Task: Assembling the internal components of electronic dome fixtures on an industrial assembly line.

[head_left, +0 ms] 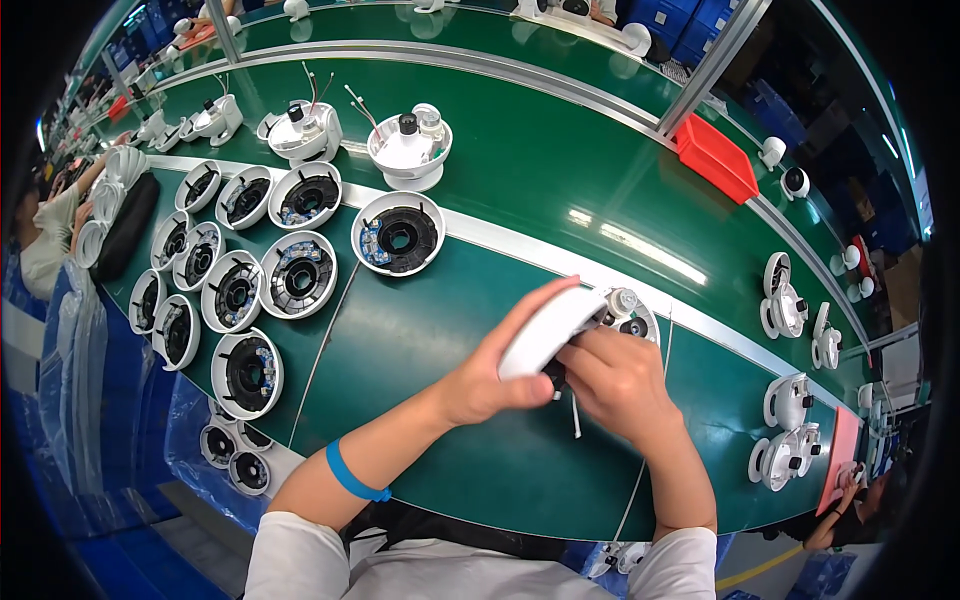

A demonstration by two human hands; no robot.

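My left hand (490, 375) grips a white round housing (548, 335) by its rim, tilted so its outer shell faces left. Curled against its inner side are the fingers of my right hand (615, 375); what they pinch is hidden. Below them a thin white cable with a small connector (576, 425) hangs down. Just beyond my right hand is a white camera body (640, 308) with a clear round part and a dark lens, partly covered by the hand.
Several white housings with black insides (300, 273) stand on the green bench at left. White camera bodies with loose wires (410, 150) line the far belt. A red tray (715, 160) and finished-looking cameras (788, 455) are at right. Co-workers sit at both sides.
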